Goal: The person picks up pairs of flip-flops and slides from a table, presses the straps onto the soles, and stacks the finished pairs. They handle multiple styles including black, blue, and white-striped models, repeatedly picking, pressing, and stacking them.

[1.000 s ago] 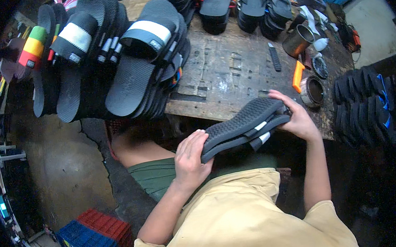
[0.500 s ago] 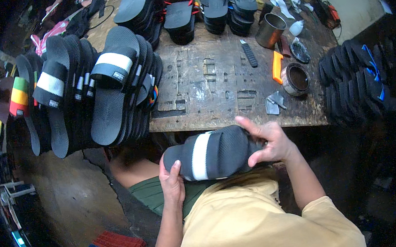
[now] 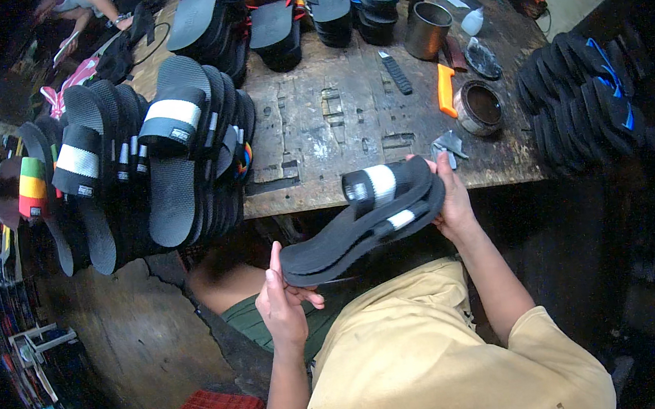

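A pair of black slide sandals [image 3: 331, 242] with a white band across the strap is held above my lap, just off the table's near edge. They lie one against the other, tilted up to the right, and the upper strap faces me. My right hand [image 3: 452, 196] grips them at the right end, thumb on top, with some fingers hidden behind. At the left end, my left hand [image 3: 283, 307] has its fingers stretched apart beside the soles, touching or nearly touching them.
Black slides [image 3: 173, 160] stand in rows at the left of the worn wooden table [image 3: 305, 132]. More sandal stacks [image 3: 274, 32] line the back; black soles [image 3: 578, 105] are piled right. A cutter knife [image 3: 396, 74], orange-handled tool [image 3: 446, 90], and tins [image 3: 428, 31] lie about. Another person's hand [image 3: 66, 48] shows far left.
The pair has turned from level, strap-side up, to slanting, with its right end raised. My left hand has loosened from its grip; my right hand has closed on the right end.
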{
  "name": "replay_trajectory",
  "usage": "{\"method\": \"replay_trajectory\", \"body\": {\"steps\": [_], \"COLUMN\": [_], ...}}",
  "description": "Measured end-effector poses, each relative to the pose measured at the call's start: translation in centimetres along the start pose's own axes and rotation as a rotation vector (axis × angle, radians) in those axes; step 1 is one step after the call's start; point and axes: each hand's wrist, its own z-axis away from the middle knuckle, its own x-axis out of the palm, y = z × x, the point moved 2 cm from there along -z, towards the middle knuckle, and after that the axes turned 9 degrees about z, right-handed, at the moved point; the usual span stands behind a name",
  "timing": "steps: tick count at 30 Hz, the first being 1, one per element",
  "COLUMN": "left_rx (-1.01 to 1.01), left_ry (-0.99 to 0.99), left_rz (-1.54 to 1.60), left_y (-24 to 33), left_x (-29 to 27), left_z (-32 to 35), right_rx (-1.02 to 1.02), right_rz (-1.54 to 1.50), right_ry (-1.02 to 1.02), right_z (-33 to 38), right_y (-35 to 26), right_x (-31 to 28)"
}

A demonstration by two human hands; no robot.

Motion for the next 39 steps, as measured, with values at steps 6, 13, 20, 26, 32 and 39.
{"method": "replay_trajectory", "body": {"steps": [6,13,20,26,32,39], "left_rx": [0.190,0.262,0.653,0.437,0.485,0.475], "left_ry": [-0.137,-0.125,-0.039,-0.124,-0.136,-0.139], "left_rz": [-0.125,-0.345,-0.836,-0.507,-0.718,-0.935], "left_y": [2.8,5.0,6.6,7.3,5.6,-0.3], "left_x": [2.6,3.3,4.6,7.5,7.2,4.3], "left_z": [1.3,1.4,-0.6,-0.7,-2.9,-7.6], "right_rx": [0.121,0.157,0.044,-0.110,-0.260,-0.372], "right_rz": [-0.138,0.038,0.202,0.077,-0.006,0.357], "right_ry": [-0.045,-0.132,-0.151,-0.162,-0.102,-0.139], "right_z": [0.2,0.3,1.0,-1.3,-4.2,-5.5], "right_y": [0.8,1.3,-0.5,-2.8,-6.4,-7.8], "right_x": [-1.3,-2.8,-2.3,-1.7,-1.3,0.4]}}
